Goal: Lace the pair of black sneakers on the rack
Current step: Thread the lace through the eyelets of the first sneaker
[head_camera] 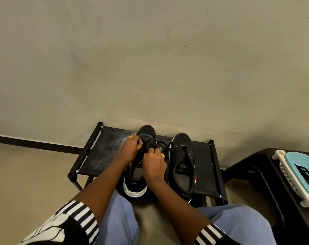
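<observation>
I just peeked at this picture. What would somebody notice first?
First, the two hands, left hand and right hand, pinching a thin black shoelace over the left black canvas sneaker in the middle. Its partner, the right black canvas sneaker, sits beside it on the low black fabric rack against the wall. A pale blue plastic tray lies far right.

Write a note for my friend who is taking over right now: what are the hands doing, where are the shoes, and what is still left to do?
Left hand: pinching the black lace at the left sneaker, near its front eyelets.
Right hand: curled on the same lace, over the sneaker's tongue.
Both sneakers stand side by side on the black rack, toes to the wall. The right sneaker is untouched, with bare eyelets showing.
Done: lacing has begun on the left sneaker; how many eyelets are threaded is hidden by the hands.
Left: finish the left sneaker, then lace the right one. A dark lace seems to lie in the blue tray at the right.
</observation>
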